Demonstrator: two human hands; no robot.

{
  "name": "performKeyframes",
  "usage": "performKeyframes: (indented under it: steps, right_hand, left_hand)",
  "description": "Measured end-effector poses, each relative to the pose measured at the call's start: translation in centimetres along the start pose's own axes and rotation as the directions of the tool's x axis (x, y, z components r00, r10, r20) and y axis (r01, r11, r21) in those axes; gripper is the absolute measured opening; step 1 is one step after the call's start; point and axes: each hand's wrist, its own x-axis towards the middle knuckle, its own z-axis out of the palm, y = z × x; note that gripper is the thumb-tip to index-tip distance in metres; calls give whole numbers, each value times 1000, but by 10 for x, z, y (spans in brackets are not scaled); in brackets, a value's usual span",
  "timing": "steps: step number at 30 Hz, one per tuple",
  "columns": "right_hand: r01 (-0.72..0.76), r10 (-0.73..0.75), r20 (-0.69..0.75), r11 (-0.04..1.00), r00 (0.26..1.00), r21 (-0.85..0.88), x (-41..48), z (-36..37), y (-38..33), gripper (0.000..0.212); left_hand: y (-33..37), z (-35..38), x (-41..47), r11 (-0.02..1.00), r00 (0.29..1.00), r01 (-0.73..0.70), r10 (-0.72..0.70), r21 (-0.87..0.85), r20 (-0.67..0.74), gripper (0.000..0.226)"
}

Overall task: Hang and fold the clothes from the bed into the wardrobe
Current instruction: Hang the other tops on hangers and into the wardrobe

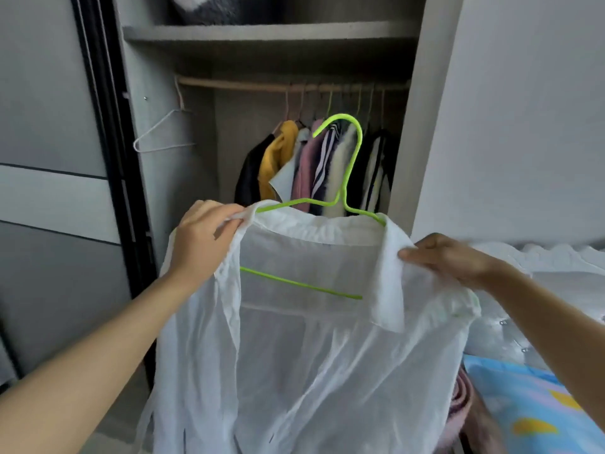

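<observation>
White shirt [311, 355] on green hanger [352, 165], mid-frame, between the hands. Left hand [199, 239] and right hand [448, 257] each pinch a shoulder. Behind: wardrobe rail [235, 84], hung clothes [314, 165]; bed [540, 290] lower right.

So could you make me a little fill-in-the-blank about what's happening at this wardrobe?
1. The shirt sits on a ____ hanger.
2. On the rail, the spare hanger hangs at the ____ end.
3. The left hand and right hand both grip the ____.
Missing words: green, left, shirt.
</observation>
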Motion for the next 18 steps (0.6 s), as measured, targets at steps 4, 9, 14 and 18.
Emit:
performKeyframes:
  steps: [4, 9, 14, 18]
  right_hand:
    - [-18, 17, 7, 993, 1000, 115, 39, 47, -10, 43]
    - [-33, 27, 28, 975, 999, 221, 94, 86, -32, 34]
    - [-73, 34, 107, 917, 994, 391, 157, 125, -68, 29]
    - [-90, 43, 111, 879, 993, 468, 206, 145, -97, 39]
  left_hand:
    - [-52, -9, 1, 982, 996, 91, -93, 166, 4, 30]
    - [-112, -17, 9, 895, 921, 331, -376, 300, 103, 77]
    - [-189, -20, 31, 841, 903, 384, -427, 381, 33, 71]
    - [-235, -18, 54, 777, 859, 457, -512, 432, 14, 55]
